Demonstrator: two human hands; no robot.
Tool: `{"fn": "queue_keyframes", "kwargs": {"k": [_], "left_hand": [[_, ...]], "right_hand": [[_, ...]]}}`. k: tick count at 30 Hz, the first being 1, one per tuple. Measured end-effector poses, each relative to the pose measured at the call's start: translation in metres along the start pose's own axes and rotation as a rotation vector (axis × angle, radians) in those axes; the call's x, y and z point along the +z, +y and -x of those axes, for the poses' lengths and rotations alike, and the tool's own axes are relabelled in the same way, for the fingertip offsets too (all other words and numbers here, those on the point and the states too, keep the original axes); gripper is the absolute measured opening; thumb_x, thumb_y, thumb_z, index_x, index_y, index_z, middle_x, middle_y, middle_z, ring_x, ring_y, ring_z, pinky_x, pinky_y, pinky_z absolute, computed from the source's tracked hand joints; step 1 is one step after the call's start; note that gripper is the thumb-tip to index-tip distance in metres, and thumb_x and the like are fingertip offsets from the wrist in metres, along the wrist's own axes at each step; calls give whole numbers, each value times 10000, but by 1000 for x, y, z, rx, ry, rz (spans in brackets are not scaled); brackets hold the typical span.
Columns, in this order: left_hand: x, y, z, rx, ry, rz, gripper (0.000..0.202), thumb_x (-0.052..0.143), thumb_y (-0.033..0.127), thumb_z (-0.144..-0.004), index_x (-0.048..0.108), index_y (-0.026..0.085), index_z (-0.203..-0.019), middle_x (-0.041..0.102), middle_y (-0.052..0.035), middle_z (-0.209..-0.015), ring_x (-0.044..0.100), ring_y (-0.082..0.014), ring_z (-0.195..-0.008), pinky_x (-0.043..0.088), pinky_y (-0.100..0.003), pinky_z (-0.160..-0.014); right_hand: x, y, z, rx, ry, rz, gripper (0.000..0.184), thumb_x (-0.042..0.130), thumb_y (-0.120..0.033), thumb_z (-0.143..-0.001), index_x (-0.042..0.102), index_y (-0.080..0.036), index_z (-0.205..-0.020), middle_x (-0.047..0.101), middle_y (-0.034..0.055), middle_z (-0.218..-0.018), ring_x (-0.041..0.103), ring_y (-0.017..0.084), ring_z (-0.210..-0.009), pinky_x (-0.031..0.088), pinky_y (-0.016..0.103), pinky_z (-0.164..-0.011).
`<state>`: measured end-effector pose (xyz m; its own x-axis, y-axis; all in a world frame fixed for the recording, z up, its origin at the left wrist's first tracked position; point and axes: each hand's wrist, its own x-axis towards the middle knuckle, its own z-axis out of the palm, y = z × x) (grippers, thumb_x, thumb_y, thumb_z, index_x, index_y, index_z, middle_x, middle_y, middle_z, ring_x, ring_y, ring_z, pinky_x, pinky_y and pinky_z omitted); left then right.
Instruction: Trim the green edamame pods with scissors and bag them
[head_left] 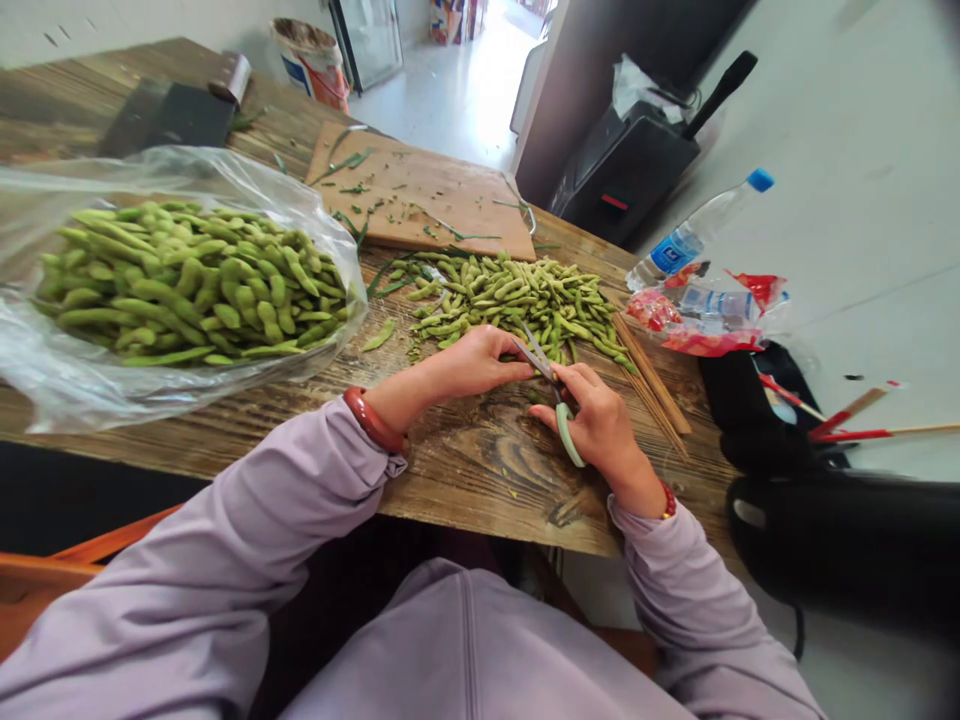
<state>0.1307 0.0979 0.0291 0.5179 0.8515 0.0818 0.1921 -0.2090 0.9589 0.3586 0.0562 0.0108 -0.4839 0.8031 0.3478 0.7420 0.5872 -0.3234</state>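
My right hand (596,420) is closed round a pair of scissors (568,432) with pale green handles. The blades point up and left and are slightly apart. At the blades, the fingers of my left hand (480,360) are pinched together; whatever is between them is hidden. Just beyond both hands lies a loose pile of green edamame pods (517,300) on the wooden table (465,470). To the left, a clear plastic bag (330,215) lies spread open, heaped with more edamame pods (202,285).
Behind the pile lies a wooden board (442,195) with green scraps. Thin wooden sticks (652,385) lie to the right, near a water bottle (686,235) and a red-and-clear package (701,315). A cleaver (176,110) rests at the far left; a bucket (311,62) stands beyond the table.
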Motion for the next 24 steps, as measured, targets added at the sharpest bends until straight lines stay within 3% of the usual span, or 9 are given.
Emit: {"fn": "queue_keyframes", "kwargs": {"k": [9, 15, 20, 24], "left_hand": [[-1, 4, 0, -58, -39, -55, 251, 659, 337, -819, 750, 113, -887, 687, -19, -776, 566, -130, -699, 434, -253, -667], [-2, 10, 3, -116, 72, 182, 199, 660, 299, -809, 597, 139, -708, 509, 31, -617, 418, -74, -554, 304, -215, -519], [-5, 11, 2, -195, 196, 448, 135, 670, 224, -792, 613, 137, -879, 584, 14, -669, 412, -50, -490, 245, -184, -449], [-6, 9, 1, -195, 228, 570, 201, 720, 252, -777, 620, 132, -904, 641, -11, -710, 419, -39, -479, 211, -172, -433]], "right_hand": [[-1, 0, 1, 3, -11, -7, 426, 656, -428, -933, 614, -207, -1296, 693, 108, -1075, 685, 259, -918, 553, 363, -760], [-2, 2, 0, 51, 54, -40, 422, 658, -436, -929, 623, -205, -1282, 674, 84, -984, 664, 241, -832, 560, 371, -751], [0, 6, -2, 93, 169, -111, 511, 689, -496, -891, 595, -229, -1316, 647, 75, -996, 644, 235, -832, 576, 379, -740], [1, 5, -2, 68, 152, -139, 537, 711, -500, -874, 585, -234, -1323, 644, 86, -1047, 647, 239, -863, 585, 386, -752]]}}
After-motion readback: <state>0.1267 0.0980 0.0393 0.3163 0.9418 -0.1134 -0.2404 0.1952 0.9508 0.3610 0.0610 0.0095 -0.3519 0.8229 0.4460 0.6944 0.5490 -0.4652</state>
